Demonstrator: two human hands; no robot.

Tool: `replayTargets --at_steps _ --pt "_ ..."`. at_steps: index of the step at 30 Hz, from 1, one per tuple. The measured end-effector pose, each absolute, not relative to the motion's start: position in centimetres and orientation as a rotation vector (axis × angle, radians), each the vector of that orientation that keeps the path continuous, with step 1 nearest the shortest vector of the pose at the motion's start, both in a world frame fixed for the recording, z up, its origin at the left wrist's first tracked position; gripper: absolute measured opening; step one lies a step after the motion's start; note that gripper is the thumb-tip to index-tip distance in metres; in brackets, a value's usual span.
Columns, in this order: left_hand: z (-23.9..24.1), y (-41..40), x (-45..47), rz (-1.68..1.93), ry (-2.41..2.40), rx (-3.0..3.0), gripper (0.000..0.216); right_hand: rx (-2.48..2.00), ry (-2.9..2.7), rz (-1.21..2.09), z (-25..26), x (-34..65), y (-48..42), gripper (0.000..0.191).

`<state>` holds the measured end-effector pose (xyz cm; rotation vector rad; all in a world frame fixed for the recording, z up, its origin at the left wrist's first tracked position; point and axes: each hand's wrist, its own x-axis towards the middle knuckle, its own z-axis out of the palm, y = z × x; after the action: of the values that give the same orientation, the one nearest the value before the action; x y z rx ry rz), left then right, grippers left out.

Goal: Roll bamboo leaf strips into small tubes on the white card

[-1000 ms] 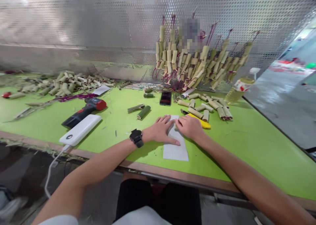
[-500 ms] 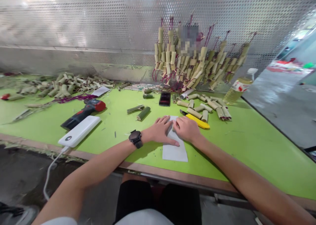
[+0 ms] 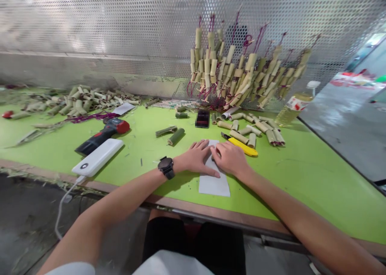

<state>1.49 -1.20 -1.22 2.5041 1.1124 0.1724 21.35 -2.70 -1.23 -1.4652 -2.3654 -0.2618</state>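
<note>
A narrow white sheet of paper point(image 3: 214, 186) lies lengthwise on the green tabletop in front of me. My left hand point(image 3: 197, 158), a black watch on its wrist, presses flat on the sheet's left side with the thumb spread from the fingers. My right hand point(image 3: 229, 157) rests at the sheet's right edge, fingers curled and closed. Whatever it may grip is hidden beneath the fingers. Just beyond that hand lies a yellow utility knife point(image 3: 243, 147), its blade end pointing left.
A cordless drill point(image 3: 104, 136) and a white power bank point(image 3: 98, 158) with a cable lie at left. Cut bamboo pieces point(image 3: 80, 102) are heaped behind them. Strung bamboo bundles point(image 3: 232, 74) lean on the perforated metal panel point(image 3: 120, 33). An oil bottle point(image 3: 294, 108) stands back right.
The view has shifted very slightly. Both hands keep their places on the paper, with no clear movement of the fingers.
</note>
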Motion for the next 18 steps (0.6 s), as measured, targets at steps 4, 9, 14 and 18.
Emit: replayTargets --at_steps 4,9,14,18 --pt "-1.2 -1.2 1.4 0.173 1.103 2.508 0.129 -1.511 -2.407 -0.24 -0.8 21.1 -3.1 0.046" --pt "-0.8 -1.4 1.7 0.139 1.136 2.471 0.136 -1.638 -2.426 -0.252 -0.3 21.3 -2.0 0.054" --pt "-0.8 -1.3 1.6 0.158 1.099 2.488 0.133 -1.449 -2.537 -0.215 -0.4 20.9 -3.3 0.049" --pt "-0.8 -1.3 1.6 0.143 1.108 2.487 0.136 -1.547 -2.549 -0.244 -0.5 20.9 -2.7 0.055"
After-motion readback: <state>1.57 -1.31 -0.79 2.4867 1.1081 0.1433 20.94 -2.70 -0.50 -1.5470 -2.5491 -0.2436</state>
